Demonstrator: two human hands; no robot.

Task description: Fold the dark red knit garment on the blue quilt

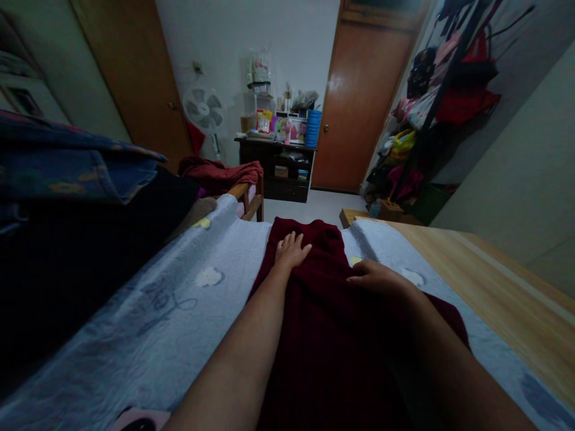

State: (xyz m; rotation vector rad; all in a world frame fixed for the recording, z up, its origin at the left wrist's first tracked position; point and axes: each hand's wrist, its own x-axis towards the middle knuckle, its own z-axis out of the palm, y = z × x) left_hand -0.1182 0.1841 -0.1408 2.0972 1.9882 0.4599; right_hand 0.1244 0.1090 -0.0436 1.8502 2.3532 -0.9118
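A dark red garment (314,311) is spread on the light blue bedsheet (215,299) in front of me, running away from my body with creases near its far end. My left hand (291,251) rests palm down on its upper left part, fingers spread. At the garment's right edge is my right hand (380,278), its fingers bent and its thumb close to them, apparently pinching the cloth; the fingertips are partly hidden. One dark red part sticks out to the right beneath my right forearm. Whether it is a sleeve I cannot tell.
Dark clothes and a blue denim piece (76,170) are heaped on the left. A reddish cloth (220,173) hangs over the wooden bed end. A bare wooden board (476,257) borders the sheet. Behind stand a fan (204,108), a dark cabinet (276,185) and a door (354,102).
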